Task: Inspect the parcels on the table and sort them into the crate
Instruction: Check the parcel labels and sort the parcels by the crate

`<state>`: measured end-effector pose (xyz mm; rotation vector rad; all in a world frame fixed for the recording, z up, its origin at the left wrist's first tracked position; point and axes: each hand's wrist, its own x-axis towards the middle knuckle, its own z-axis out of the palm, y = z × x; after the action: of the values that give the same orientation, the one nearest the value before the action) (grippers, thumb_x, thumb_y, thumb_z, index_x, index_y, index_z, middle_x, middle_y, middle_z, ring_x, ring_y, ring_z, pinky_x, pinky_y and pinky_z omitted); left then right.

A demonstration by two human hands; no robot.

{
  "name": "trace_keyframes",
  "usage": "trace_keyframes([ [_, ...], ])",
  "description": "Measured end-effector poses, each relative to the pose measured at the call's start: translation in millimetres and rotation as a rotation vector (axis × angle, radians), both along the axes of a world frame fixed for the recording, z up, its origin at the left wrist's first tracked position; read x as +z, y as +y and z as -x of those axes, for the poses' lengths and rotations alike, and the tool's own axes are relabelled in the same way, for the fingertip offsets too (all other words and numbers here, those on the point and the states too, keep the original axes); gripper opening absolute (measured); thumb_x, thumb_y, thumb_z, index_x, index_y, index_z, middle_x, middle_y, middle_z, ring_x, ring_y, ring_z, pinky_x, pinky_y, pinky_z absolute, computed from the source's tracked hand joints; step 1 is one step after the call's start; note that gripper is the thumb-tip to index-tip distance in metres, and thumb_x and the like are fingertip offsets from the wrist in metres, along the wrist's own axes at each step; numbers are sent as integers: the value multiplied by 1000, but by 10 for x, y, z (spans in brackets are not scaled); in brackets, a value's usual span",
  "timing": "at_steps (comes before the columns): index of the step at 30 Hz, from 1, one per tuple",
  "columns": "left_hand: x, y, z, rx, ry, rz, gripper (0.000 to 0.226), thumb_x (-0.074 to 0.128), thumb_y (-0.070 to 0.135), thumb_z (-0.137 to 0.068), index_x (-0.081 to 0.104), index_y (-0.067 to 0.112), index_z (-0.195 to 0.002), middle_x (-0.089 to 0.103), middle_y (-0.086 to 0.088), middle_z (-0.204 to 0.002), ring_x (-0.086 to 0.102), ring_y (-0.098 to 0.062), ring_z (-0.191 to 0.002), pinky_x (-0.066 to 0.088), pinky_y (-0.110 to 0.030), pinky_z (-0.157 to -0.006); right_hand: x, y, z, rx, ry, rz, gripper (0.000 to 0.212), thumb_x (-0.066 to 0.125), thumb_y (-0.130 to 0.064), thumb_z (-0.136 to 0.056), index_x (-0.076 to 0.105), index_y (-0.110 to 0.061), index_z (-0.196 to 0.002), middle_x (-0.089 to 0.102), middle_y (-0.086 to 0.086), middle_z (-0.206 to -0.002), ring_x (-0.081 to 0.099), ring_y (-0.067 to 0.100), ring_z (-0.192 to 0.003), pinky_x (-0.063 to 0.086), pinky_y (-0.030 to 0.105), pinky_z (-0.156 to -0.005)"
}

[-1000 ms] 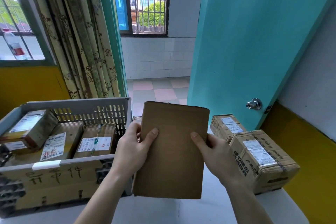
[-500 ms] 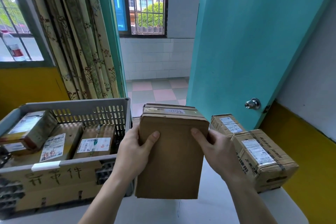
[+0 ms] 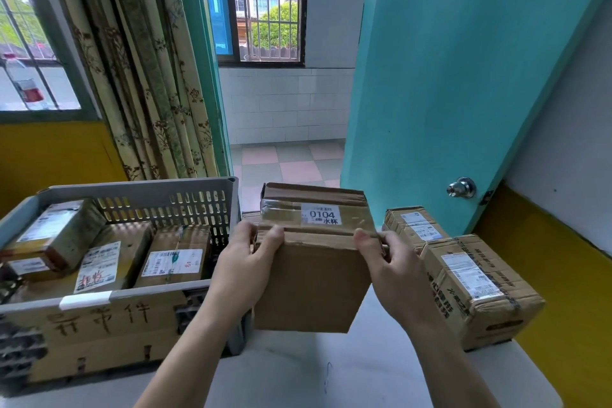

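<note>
Fingers of both our hands clamp one parcel above the bench.
Several parcels already lie in the crate at the bench's left edge; two boxes wait at its right edge.

Brown parcel tilted, "0104" label up, beside crate.

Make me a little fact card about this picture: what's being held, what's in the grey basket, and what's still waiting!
Held: brown cardboard parcel with white label reading 0104, gripped by left hand and right hand, above the white table
Grey plastic crate: on the left, holds several labelled cardboard parcels
Waiting: two taped cardboard boxes on the table's right side
Behind: open teal door, flowered curtain
</note>
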<state>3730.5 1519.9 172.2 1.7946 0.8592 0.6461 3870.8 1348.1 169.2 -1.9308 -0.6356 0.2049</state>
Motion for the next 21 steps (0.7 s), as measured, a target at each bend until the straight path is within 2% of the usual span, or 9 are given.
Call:
trace_keyframes([
  [3,-24,-30,15,-4,-12,34,19,62,36,-100,56,18,-97,61,1,-92,57,-12,-84,39,-29,-65,-46,16,-57,-40,72,-56,20,64,-44,-95,67,-24,-97,73,-9,-90,70,11,-88,58,31,-75],
  [5,-12,-31,25,-5,-14,45,25,64,39,-98,55,16,-99,59,1,-92,54,-11,-82,40,-30,-66,-58,19,-62,-39,103,-83,12,69,-36,-93,66,-24,-94,74,-8,-89,71,11,-86,60,36,-79],
  [8,-8,-1,2,-17,-44,56,37,66,51,-94,56,21,-113,62,9,-103,59,-4,-93,51,-29,-78,-62,7,-52,-23,150,-106,9,72,-31,-91,66,-24,-94,75,-8,-87,71,8,-84,60,37,-81],
  [11,14,-2,17,-42,-59,47,44,69,62,-88,62,32,-121,70,7,-117,68,-13,-106,59,-44,-93,-70,1,-58,-37,143,-89,10,70,-34,-92,66,-27,-96,74,-10,-90,70,7,-87,59,38,-85],
  [13,-27,1,27,-56,-44,12,43,67,65,-83,66,35,-114,72,7,-116,70,-15,-106,59,-46,-93,-45,8,-65,-44,121,-74,17,65,-44,-94,69,-29,-101,74,-14,-93,69,5,-89,59,35,-84],
  [15,-44,-36,16,-57,-72,17,26,71,51,-91,66,35,-111,73,6,-115,70,-14,-104,59,-44,-92,-14,8,-70,-33,53,-30,25,60,-52,-95,72,-32,-101,74,-16,-91,68,2,-87,58,27,-77],
  [17,-64,-61,-1,-38,-84,8,17,71,37,-95,62,34,-108,72,4,-114,69,-12,-101,59,-37,-88,-5,-7,-69,-12,11,-2,20,58,-52,-96,71,-37,-95,74,-19,-86,67,0,-84,54,17,-69],
  [19,-60,-73,-22,-17,-74,21,18,70,40,-95,57,33,-105,70,2,-111,68,-12,-97,58,-34,-82,-35,-38,-72,-2,10,-15,15,60,-46,-97,72,-40,-92,74,-21,-82,67,-2,-82,51,12,-65],
  [21,-28,-69,-20,1,-56,22,26,69,50,-93,54,30,-103,70,2,-104,68,-13,-94,58,-37,-80,-67,-48,-61,1,10,-23,14,63,-41,-97,75,-36,-92,74,-23,-80,67,-3,-79,53,17,-68],
])
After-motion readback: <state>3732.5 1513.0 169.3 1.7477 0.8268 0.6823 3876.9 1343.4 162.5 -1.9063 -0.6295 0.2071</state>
